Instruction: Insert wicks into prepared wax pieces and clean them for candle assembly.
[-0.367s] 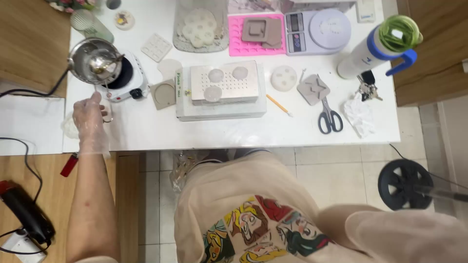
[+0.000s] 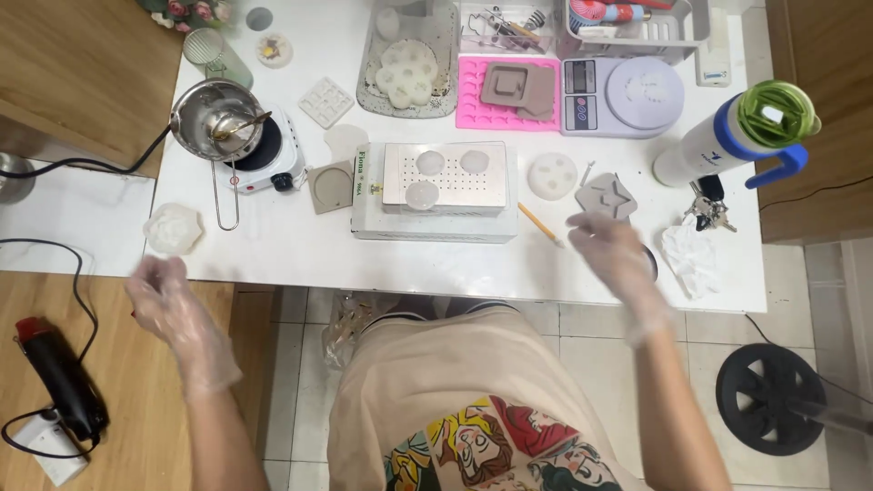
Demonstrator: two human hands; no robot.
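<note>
— What do we see around our gloved left hand point(image 2: 164, 289)?

— It hangs open and empty off the white table's point(image 2: 273, 245) edge, above wooden floor; a crumpled white wad point(image 2: 173, 227) lies just beyond.

— And our right hand point(image 2: 611, 250)?

— Open over the table, the grey star-shaped mould point(image 2: 604, 195) just beyond its fingers.

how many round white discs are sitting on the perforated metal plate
3 round white discs on the perforated metal plate: one at the top left, one at the top right, one at the lower left. None seem hidden.
</note>
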